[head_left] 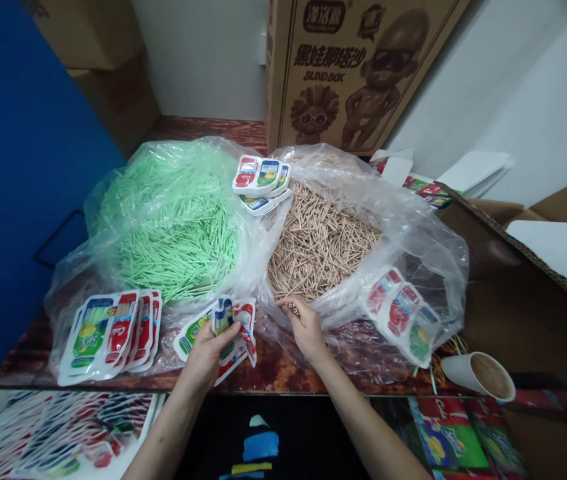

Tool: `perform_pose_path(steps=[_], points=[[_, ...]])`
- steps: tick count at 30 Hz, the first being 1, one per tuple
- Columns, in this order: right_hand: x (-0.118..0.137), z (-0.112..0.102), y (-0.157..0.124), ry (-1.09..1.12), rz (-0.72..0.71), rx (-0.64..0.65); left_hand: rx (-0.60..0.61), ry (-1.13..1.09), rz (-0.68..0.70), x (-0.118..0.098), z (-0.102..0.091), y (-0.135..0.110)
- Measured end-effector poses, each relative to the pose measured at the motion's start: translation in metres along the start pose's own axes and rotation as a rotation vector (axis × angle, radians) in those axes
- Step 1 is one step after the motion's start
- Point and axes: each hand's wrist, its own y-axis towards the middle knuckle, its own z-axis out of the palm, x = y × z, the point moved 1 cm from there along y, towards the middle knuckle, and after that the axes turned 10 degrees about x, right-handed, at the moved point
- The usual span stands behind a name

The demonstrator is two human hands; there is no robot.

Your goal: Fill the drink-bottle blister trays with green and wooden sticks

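My left hand [208, 350] is closed on a printed plastic pouch [223, 315], blue at the top, at the table's front. Beneath and beside that hand lie more pouches with green and red bottle shapes [247, 327]. In my right hand [306, 330] the fingers pinch a small bundle of thin brown sticks [293, 308], their ends showing. Just beyond it an opened clear bag is full of loose brown sticks [321, 247]. To the left, another clear bag holds a heap of light green sticks [178, 227].
Pouch stacks lie at front left [98, 333], between the bags [262, 175] and on the right [403, 317]. A paper cup [478, 375] lies tipped near the right edge. A large carton [343, 73] stands behind; a blue panel [23, 167] borders the left.
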Motion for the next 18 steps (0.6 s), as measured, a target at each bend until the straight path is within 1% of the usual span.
perform_pose_path(steps=[4, 9, 14, 18], points=[[0.008, -0.003, -0.001, 0.031, 0.005, 0.007, 0.003, 0.026, 0.036, 0.002, -0.001, 0.002], [0.029, -0.010, 0.000, 0.049, -0.056, 0.045, 0.042, 0.123, 0.083, 0.004, -0.003, 0.003], [0.042, -0.013, 0.002, 0.047, -0.113, 0.050, 0.093, 0.325, 0.154, -0.001, 0.000, 0.001], [0.045, -0.010, 0.003, 0.042, -0.113, 0.056, 0.191, 0.481, 0.219, -0.011, 0.008, -0.003]])
